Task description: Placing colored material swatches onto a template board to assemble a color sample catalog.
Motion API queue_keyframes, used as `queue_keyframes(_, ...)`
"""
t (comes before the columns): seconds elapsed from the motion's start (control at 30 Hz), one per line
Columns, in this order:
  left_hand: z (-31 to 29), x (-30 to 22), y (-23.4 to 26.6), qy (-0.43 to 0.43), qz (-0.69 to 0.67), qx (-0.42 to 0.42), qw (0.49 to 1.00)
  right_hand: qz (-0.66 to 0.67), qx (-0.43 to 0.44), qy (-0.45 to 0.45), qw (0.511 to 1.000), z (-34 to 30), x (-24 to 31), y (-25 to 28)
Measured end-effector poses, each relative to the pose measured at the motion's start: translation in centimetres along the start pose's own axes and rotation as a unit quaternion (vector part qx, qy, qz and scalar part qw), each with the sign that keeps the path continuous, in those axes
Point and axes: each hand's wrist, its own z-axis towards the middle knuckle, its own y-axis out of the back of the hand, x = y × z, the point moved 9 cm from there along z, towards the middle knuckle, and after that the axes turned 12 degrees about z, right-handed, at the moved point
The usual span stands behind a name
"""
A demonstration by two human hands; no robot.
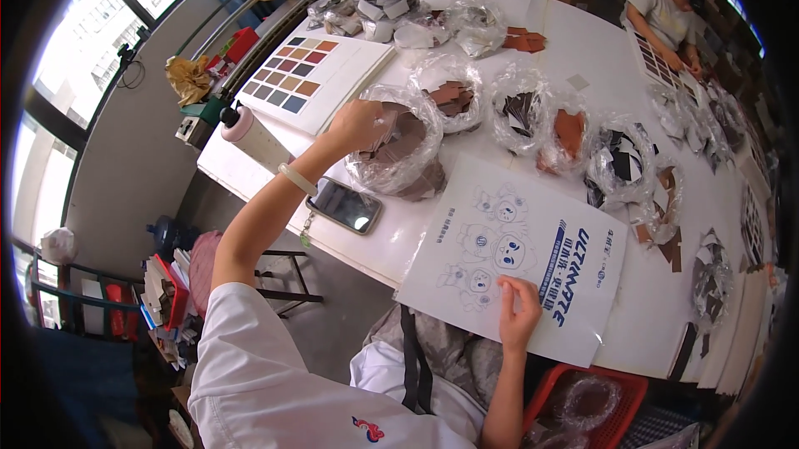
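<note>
My left hand (356, 125) reaches to the left rim of a clear plastic bag (419, 108). Flat brown swatches (401, 139) lie inside that bag. Its fingers look closed and point into the bag; whatever they may grip is hidden. Over a white printed sheet (441, 282) with blue lettering and cartoon line drawings is my right hand (519, 313). Its fingers are half bent, thumb and forefinger apart, with nothing visible between them. Just below the left wrist, a phone (348, 206) lies screen up on the white table (391, 253).
A white board with colour swatches (287, 74) and a pinkish bottle (250, 134) stand left. More bags of swatches, including rust-coloured pieces (568, 134), line the table. A red basket (620, 416) sits below its edge. Another person (663, 20) works at the far right.
</note>
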Motion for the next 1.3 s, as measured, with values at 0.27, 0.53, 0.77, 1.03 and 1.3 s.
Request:
queue_keyframes(0.27,-1.3,-1.3,-5.2,-0.021,0.186,0.12,0.975,-0.014,0.006,0.003,1.0,-0.1,0.4,-0.1)
queue_keyframes(0.53,-2.0,-0.4,0.2,0.063,0.106,-0.039,0.992,-0.007,0.006,-0.001,1.0,-0.1,0.5,-0.3)
queue_keyframes(0.77,-3.8,-4.9,1.3,-0.042,-0.039,0.008,0.998,-0.013,0.005,0.002,1.0,-0.1,0.1,0.1)
queue_keyframes(1.03,1.7,0.5,-2.9,0.001,0.195,0.036,0.98,-0.011,0.007,0.009,1.0,0.0,0.4,-0.2)
queue_keyframes(1.3,3.6,-0.6,-6.9,0.036,0.313,0.14,0.939,-0.009,0.004,-0.007,1.0,-0.1,0.2,0.0)
